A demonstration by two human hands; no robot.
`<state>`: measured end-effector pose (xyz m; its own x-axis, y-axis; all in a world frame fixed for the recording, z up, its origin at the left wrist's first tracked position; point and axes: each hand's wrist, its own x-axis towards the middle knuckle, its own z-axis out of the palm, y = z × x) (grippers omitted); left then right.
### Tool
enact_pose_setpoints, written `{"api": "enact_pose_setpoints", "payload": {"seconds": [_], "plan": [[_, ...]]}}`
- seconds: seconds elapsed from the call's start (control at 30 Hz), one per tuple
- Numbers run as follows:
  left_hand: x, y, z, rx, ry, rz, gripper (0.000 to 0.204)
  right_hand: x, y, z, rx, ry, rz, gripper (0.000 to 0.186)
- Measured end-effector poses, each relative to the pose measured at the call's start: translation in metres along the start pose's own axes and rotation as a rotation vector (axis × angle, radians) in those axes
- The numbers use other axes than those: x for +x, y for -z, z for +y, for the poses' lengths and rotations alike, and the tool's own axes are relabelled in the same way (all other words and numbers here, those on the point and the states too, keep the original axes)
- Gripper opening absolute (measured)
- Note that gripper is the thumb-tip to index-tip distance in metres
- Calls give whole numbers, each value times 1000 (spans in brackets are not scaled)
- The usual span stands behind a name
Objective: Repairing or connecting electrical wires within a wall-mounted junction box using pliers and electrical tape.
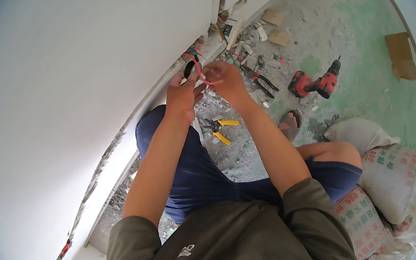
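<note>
Both arms reach forward to the base of the white wall. My left hand (180,97) is closed on a black ring that looks like a roll of electrical tape (188,69). A red wire (199,70) comes out of a broken opening in the wall and curves down between my hands. The fingers of my right hand (225,79) are bent together at the wire's free end and seem to pinch it; the fingertips are partly hidden. Yellow-handled pliers (221,130) lie on the floor below my hands. Dark-handled pliers (260,79) rest just right of my right hand.
A red and black cordless drill (316,83) lies farther right on the dusty floor. Rubble and cardboard pieces (279,38) are scattered along the wall. Filled white sacks (389,177) are stacked at lower right. More wires (219,31) stick out of the wall ahead.
</note>
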<state>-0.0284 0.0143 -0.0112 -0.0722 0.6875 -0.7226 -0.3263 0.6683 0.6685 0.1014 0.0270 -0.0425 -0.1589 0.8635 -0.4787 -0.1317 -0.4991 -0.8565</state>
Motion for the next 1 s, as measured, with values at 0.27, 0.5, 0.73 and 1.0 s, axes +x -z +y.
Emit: {"api": "enact_pose_setpoints", "payload": {"seconds": [0.27,0.5,0.73,1.0], "plan": [[-6,4,-3,-14,-43,-33,31,17,-13,-26,-543,364,329,30],[-33,-4,3,384,-528,38,33,5,4,-29,-415,278,178,22],[-20,-18,-16,146,-698,6,28,-2,22,-27,-791,981,260,34],[24,-23,1,-613,59,-183,23,-4,25,-30,-894,822,315,27]]}}
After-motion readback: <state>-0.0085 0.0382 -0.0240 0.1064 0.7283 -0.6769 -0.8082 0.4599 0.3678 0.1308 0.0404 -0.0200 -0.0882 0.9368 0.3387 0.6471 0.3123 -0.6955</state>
